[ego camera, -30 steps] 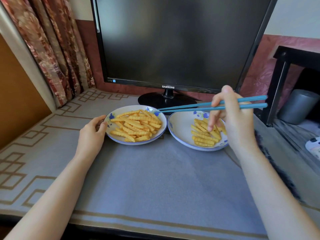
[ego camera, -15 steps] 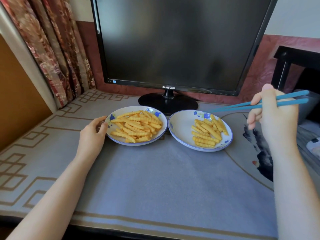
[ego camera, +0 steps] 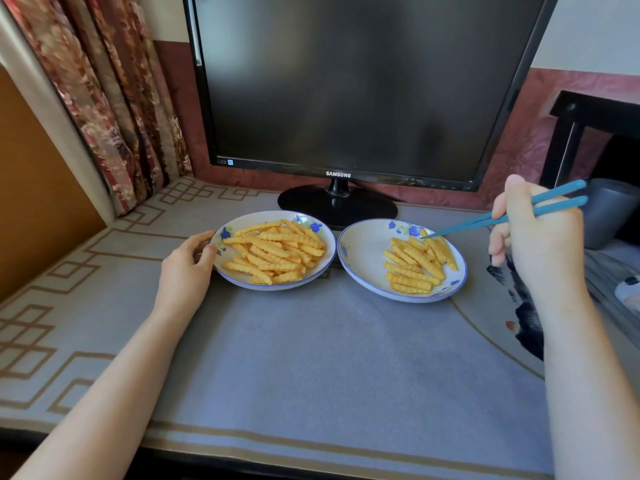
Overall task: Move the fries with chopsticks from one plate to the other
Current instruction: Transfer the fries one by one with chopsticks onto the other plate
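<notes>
Big dark monitor (ego camera: 346, 81) dead ahead, screen blank, "SAMSUNG" in white on its lower edge. Under it, the grey-blue tablecloth (ego camera: 311, 358) with a tan key-pattern border, and a flowered curtain (ego camera: 114, 98) hanging at the far left.

Both my bare forearms reach in from the near edge. My left hand (ego camera: 187, 268) lies knuckles-up at the left plate (ego camera: 242, 277), thumb on the rim, fingers curled against its edge, gripping it. My right hand (ego camera: 540, 244) is raised off the table just right of the right plate (ego camera: 363, 251), fingers folded around the chopsticks (ego camera: 485, 221), thumb tip up.

The two plates sit side by side, rims all but touching. There's a big heap of fries (ego camera: 277, 251) on the left one and a smaller pile of fries (ego camera: 419, 265) on the right.

The blue chopsticks slant down and left, tips close together, touching the far fries of the smaller pile. Whether they pinch one, I can't tell.
</notes>
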